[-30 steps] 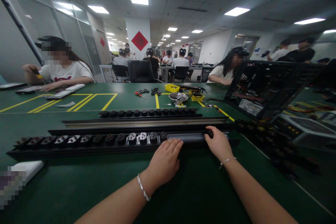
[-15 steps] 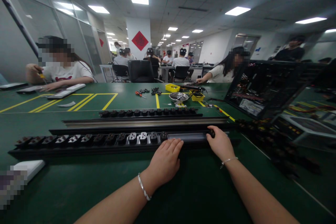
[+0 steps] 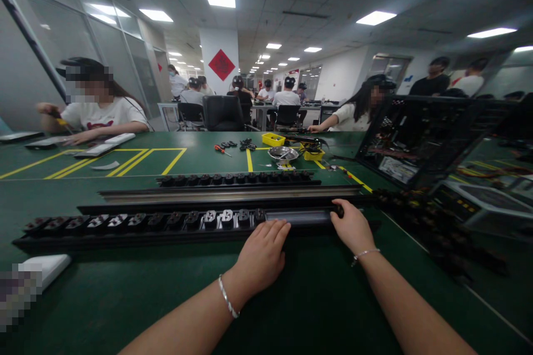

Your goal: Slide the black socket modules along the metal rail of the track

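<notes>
The long black socket strip (image 3: 183, 222) lies across the green surface (image 3: 291, 299), running left to right just beyond both hands. The left hand (image 3: 260, 258) rests palm down on the strip's near edge, fingers together and laid flat; it presses rather than clamps. The right hand (image 3: 353, 227) sits at the right end of the strip's bare channel (image 3: 297, 216), its fingers curled over a small dark part (image 3: 340, 211) — the hand hides most of it, and whether the grip closes on that part cannot be told.

Behind the strip lie a metal rail (image 3: 229, 194) and a second row of black sockets (image 3: 237, 178). Farther off stand a yellow tray (image 3: 273, 139) and a metal bowl (image 3: 283, 154), whose contents are too small to make out.

At right, an open black chassis (image 3: 420, 141) is blurred, and the dark cable heap (image 3: 433, 227) beside it is indistinct. At near left a white object (image 3: 48, 267) is partly covered by pixelation. Other people sit at the far side.
</notes>
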The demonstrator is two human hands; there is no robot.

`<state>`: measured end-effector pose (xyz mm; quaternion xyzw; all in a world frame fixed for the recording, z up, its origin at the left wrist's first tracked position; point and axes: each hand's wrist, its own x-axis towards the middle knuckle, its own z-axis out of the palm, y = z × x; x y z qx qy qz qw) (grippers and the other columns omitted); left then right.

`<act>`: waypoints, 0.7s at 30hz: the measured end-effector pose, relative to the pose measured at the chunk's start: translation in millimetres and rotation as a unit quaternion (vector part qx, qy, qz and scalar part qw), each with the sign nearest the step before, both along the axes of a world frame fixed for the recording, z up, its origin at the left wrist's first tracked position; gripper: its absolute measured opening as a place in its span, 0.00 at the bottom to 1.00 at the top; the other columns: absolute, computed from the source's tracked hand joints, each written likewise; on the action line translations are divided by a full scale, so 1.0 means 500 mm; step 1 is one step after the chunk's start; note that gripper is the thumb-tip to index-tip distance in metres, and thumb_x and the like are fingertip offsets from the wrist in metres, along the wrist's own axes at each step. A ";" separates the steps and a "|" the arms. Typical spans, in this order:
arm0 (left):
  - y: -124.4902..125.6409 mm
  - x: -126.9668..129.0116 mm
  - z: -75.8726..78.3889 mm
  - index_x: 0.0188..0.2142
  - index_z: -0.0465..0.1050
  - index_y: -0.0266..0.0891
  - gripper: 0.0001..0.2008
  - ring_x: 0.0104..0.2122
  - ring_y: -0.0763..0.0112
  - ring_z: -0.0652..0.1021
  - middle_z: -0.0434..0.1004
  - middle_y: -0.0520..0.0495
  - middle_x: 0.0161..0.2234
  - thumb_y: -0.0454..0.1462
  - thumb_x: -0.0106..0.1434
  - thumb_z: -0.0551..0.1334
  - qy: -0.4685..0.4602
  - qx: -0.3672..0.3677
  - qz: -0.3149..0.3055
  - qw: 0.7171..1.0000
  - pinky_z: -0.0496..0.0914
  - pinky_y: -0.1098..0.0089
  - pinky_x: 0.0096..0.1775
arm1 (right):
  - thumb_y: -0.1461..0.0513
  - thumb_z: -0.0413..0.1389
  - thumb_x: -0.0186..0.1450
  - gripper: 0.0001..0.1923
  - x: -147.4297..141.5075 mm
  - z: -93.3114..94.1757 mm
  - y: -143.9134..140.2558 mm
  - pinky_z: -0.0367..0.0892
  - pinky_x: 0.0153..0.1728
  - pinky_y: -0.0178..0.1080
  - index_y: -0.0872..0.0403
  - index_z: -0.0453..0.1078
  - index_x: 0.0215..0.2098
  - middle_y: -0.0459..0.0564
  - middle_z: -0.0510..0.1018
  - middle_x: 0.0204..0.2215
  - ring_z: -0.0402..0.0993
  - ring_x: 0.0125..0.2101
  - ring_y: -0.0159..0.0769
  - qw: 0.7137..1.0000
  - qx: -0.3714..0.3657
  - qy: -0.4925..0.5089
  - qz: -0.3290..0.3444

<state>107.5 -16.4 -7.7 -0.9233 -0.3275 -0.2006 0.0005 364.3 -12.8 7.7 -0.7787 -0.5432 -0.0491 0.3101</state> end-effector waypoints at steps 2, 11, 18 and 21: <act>-0.001 -0.001 0.002 0.61 0.52 0.38 0.29 0.59 0.61 0.62 0.60 0.44 0.61 0.34 0.60 0.55 0.002 -0.002 -0.001 1.000 0.55 0.59 0.60 | 0.62 0.50 0.59 0.17 -0.001 0.002 0.000 0.64 0.47 0.44 0.55 0.68 0.46 0.54 0.75 0.44 0.71 0.44 0.42 1.000 -0.005 0.005 -0.003; 0.000 -0.001 -0.002 0.61 0.52 0.38 0.29 0.60 0.61 0.61 0.59 0.45 0.62 0.34 0.60 0.55 -0.002 0.003 -0.001 1.000 0.54 0.60 0.60 | 0.61 0.49 0.60 0.18 -0.004 0.010 -0.003 0.64 0.48 0.45 0.55 0.68 0.47 0.54 0.75 0.46 0.70 0.45 0.44 1.000 -0.022 0.010 -0.012; 0.000 -0.002 0.002 0.61 0.53 0.37 0.29 0.59 0.61 0.61 0.59 0.44 0.62 0.35 0.60 0.55 0.003 -0.001 -0.002 1.000 0.55 0.60 0.60 | 0.62 0.49 0.60 0.18 -0.004 0.012 -0.002 0.63 0.48 0.45 0.56 0.68 0.48 0.55 0.74 0.46 0.70 0.46 0.44 0.999 -0.029 0.014 -0.015; -0.001 -0.001 0.003 0.61 0.53 0.38 0.29 0.59 0.61 0.61 0.59 0.44 0.62 0.35 0.60 0.55 0.004 -0.006 0.002 1.000 0.54 0.60 0.60 | 0.62 0.49 0.60 0.18 -0.004 0.012 -0.002 0.63 0.48 0.45 0.56 0.68 0.47 0.55 0.75 0.45 0.70 0.46 0.43 0.999 -0.026 0.014 -0.016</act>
